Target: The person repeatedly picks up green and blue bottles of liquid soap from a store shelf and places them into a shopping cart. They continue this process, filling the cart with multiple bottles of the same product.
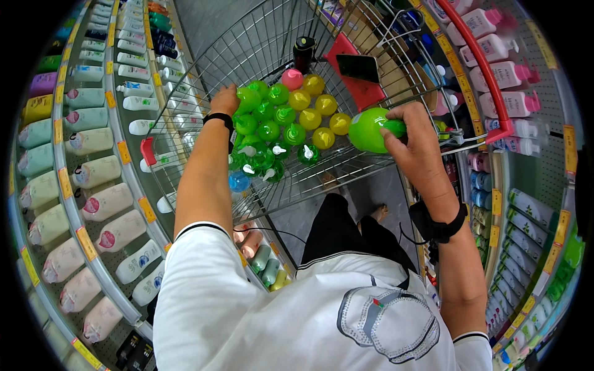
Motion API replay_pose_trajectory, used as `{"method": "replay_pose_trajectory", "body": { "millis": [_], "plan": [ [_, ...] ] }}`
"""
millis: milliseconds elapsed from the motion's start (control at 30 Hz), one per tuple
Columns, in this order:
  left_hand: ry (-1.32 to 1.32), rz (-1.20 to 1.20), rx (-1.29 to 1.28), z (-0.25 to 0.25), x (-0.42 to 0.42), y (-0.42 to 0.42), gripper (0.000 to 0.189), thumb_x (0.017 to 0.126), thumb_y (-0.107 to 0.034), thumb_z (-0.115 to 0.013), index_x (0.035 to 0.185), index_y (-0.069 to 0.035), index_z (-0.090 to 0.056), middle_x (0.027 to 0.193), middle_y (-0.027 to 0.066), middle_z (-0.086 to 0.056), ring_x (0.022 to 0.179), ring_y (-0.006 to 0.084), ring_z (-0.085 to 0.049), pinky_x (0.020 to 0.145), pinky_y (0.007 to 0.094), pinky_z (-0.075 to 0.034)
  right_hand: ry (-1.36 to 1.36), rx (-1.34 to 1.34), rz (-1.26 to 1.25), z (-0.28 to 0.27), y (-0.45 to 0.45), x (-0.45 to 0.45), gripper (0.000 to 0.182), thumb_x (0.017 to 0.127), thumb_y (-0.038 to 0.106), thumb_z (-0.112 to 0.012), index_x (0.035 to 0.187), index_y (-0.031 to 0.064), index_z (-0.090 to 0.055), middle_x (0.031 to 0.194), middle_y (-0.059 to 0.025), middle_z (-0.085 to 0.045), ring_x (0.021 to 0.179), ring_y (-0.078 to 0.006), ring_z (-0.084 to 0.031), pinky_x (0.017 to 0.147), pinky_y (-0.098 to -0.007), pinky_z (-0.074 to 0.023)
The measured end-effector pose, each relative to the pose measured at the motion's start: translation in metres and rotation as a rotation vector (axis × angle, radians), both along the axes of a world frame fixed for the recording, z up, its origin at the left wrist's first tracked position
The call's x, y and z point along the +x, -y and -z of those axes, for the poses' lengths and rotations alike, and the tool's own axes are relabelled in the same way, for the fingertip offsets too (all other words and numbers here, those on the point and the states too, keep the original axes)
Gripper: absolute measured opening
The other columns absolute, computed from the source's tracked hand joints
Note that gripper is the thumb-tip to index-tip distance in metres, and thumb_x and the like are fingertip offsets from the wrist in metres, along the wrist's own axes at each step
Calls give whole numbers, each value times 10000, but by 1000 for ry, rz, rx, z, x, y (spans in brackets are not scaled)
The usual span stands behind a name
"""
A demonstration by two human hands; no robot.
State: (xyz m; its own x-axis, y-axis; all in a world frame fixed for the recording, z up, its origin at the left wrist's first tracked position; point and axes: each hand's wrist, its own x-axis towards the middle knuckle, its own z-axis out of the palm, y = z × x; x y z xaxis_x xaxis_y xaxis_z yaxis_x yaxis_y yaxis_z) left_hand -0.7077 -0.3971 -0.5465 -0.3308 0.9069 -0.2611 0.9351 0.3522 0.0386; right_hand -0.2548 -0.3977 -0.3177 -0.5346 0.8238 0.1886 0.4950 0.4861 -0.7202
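Note:
My right hand (415,139) grips a bright green plastic bottle (370,131) by its green cap, over the near right side of the wire shopping cart (320,169). At the cart's left side, my left hand (224,100) is closed around another green bottle (247,99), its fingers partly hidden. Beside that bottle, several green-capped bottles (268,131) stand upright in the cart. Yellow bottles (310,119) are grouped to their right, with one pink bottle (292,79) behind. Nearer me are green bottles with white pump heads (308,154) and a blue bottle (239,181).
A dark drink bottle (304,53) stands at the cart's far side. A phone (357,68) rests on the red child-seat flap (356,90). The red cart handle (482,62) arches at right. Shelves of toiletry bottles (106,204) line the left; more pump bottles (503,76) line the right.

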Motion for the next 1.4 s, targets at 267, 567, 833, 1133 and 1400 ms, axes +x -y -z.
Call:
{"method": "replay_pose_trajectory", "body": {
  "millis": [267, 567, 833, 1133, 1400],
  "plan": [
    [561, 392, 352, -57, 81, -13, 516, 786, -326, -743, 1200, -55, -598, 1190, 180, -569, 1120, 350, -568, 950, 418, -471, 24, -31, -6, 11, 1, -11, 302, 773, 5, -659, 1038, 12, -515, 977, -183, -496, 909, -394, -545, 779, -412, -462],
    [872, 605, 236, -148, 224, 33, 805, 677, -369, -826, 1343, -120, -449, 1251, 119, -540, 1105, 334, -577, 875, 410, -504, 39, -18, -1, 39, 7, -43, 311, 759, 41, -693, 1010, 45, -508, 962, -180, -487, 864, -419, -567, 710, -464, -478],
    [882, 532, 295, -132, 211, 50, 783, 622, -316, -819, 1314, -162, -487, 1163, 92, -632, 1024, 330, -622, 834, 409, -518, 32, -114, -65, 54, 20, -75, 288, 786, 48, -675, 1023, 34, -512, 950, -174, -491, 864, -408, -558, 708, -449, -469],
    [681, 177, 265, -87, 134, 56, 656, 640, -513, -767, 1142, -110, -641, 1039, 138, -688, 918, 335, -666, 777, 427, -527, -38, -106, -51, 35, 10, -85, 385, 821, 109, -685, 1164, 46, -521, 1077, -185, -531, 907, -413, -601, 728, -451, -522],
    [535, -49, 136, -104, 33, 72, 655, 657, -585, -729, 1065, -75, -682, 982, 177, -699, 929, 342, -664, 782, 434, -510, -28, -233, 49, 35, 9, -19, 397, 842, 34, -645, 1219, 19, -522, 998, -140, -560, 699, -224, -545, 644, -306, -464]
  ]
}}
